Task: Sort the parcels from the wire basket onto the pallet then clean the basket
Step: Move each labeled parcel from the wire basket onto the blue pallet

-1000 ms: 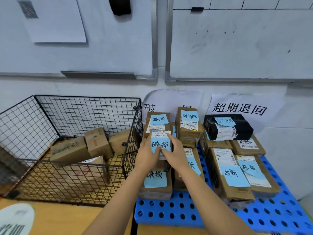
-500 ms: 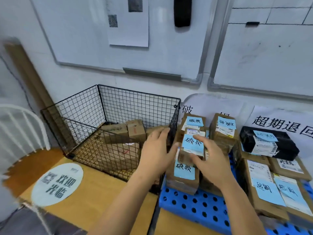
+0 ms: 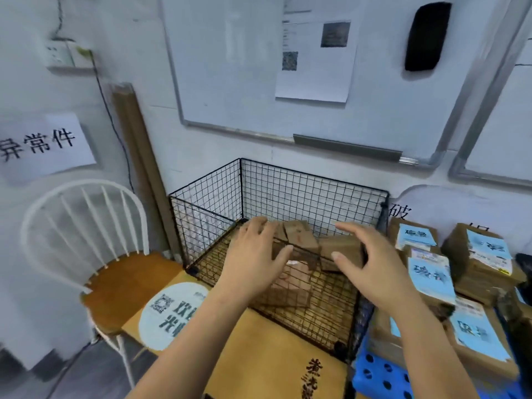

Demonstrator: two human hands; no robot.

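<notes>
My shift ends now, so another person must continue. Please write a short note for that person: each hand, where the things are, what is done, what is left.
Left hand: open, holds nothing, above the wire basket.
Right hand: open, holds nothing, above the basket's right side.
Brown parcels: several lie inside the basket.
Labelled parcels: stacked on the blue pallet, right of the basket.
Done: part of the sorting.
Left: move the basket's parcels onto the pallet, then clean the basket.
</notes>
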